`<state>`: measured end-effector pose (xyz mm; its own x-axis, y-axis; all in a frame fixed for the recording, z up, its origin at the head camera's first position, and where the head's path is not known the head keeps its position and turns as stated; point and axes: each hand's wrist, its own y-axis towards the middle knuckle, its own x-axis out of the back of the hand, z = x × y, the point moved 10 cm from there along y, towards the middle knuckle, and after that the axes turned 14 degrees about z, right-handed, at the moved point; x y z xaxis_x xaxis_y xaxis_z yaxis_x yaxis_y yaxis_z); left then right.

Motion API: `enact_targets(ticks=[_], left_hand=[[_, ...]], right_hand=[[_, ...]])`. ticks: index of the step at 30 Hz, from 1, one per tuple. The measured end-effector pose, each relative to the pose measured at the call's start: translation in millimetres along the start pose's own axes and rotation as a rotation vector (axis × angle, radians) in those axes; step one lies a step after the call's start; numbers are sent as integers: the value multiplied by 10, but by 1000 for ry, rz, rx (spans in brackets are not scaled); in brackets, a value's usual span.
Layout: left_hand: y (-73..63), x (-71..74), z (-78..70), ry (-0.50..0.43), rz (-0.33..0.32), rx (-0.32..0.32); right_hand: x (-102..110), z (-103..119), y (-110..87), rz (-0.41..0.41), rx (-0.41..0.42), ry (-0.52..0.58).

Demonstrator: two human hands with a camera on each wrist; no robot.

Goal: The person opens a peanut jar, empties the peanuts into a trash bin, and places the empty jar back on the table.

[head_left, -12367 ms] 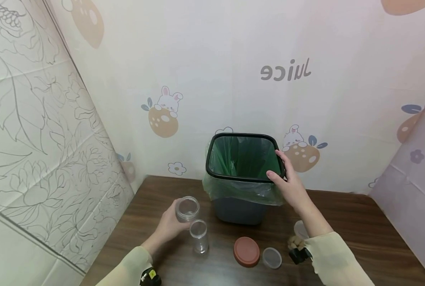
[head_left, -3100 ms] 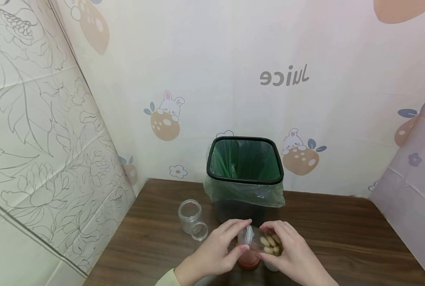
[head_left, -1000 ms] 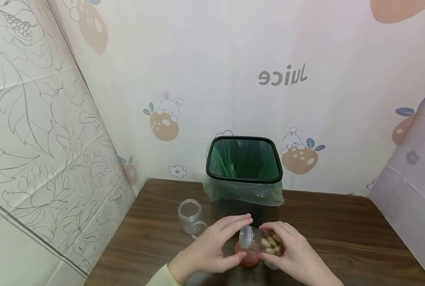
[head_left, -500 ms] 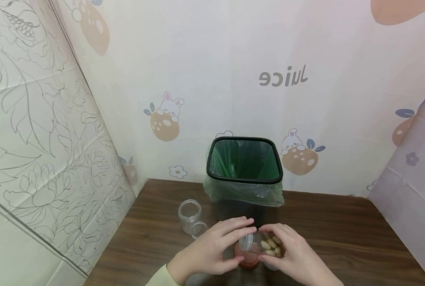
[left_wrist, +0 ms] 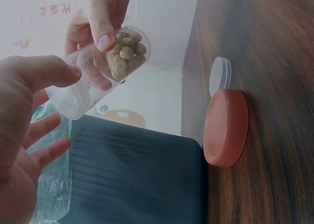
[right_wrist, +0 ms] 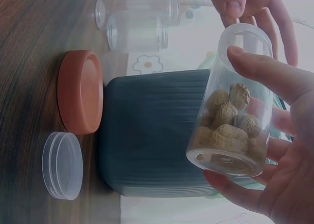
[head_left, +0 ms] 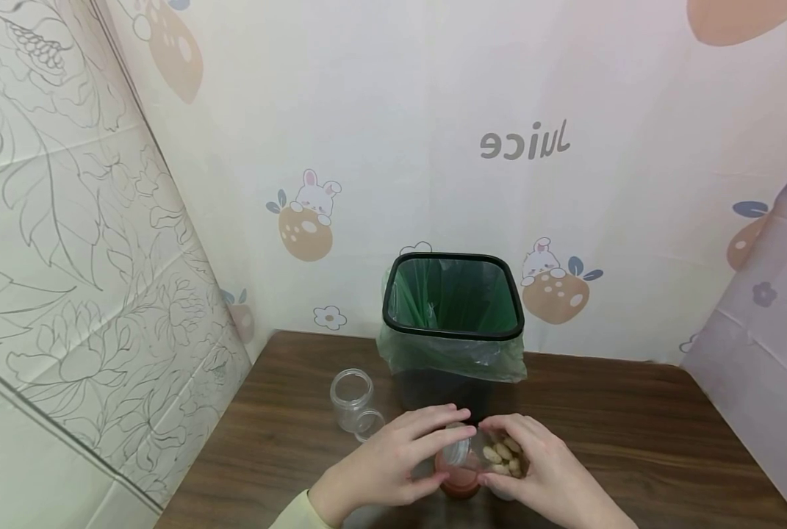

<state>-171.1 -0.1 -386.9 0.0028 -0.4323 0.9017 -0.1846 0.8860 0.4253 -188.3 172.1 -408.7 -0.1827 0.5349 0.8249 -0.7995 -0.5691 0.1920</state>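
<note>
My right hand [head_left: 541, 470] grips a clear jar [right_wrist: 235, 111] with several peanuts [right_wrist: 230, 126] in its base end. The jar lies tilted, its translucent lid [left_wrist: 73, 98] pointing at my left hand [head_left: 389, 455]. Fingers of that hand spread loosely about the lid; in the left wrist view the thumb overlaps the lid's edge, while in the right wrist view a small gap shows by the thumb. Beneath the jar a reddish lid [left_wrist: 225, 128] rests on the table [head_left: 631, 441]. Beside it is a small clear lid [right_wrist: 62, 165], mostly covered in the head view.
Behind the hands stands a dark bin [right_wrist: 152, 130] with a black rim [head_left: 455, 336] and a green bag [head_left: 453, 360]. To the left are two open clear jars, a wide jar [head_left: 351, 400] and a narrower jar [head_left: 369, 425]. A printed curtain [head_left: 426, 147] hangs behind.
Earlier my left hand held the wide jar and my right hand touched the bin's rim; both have since come to the peanut jar. Lately the left fingers shifted slightly over its lid.
</note>
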Motion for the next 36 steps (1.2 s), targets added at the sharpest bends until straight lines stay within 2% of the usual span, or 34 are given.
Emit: enact_targets(ticks=[7, 18, 26, 30, 36], left_hand=[[9, -24, 2, 31, -6, -4], [7, -60, 36, -9, -3, 24], [1, -102, 73, -76, 10, 52], [-7, -120, 88, -73, 19, 68], [-10, -134, 112, -67, 28, 94]], right_hand=[[-1, -1, 3, 0, 4, 5], [-5, -12, 0, -8, 1, 1], [-4, -17, 3, -4, -10, 0], [-4, -30, 4, 3, -34, 0], [6, -25, 7, -5, -28, -14]])
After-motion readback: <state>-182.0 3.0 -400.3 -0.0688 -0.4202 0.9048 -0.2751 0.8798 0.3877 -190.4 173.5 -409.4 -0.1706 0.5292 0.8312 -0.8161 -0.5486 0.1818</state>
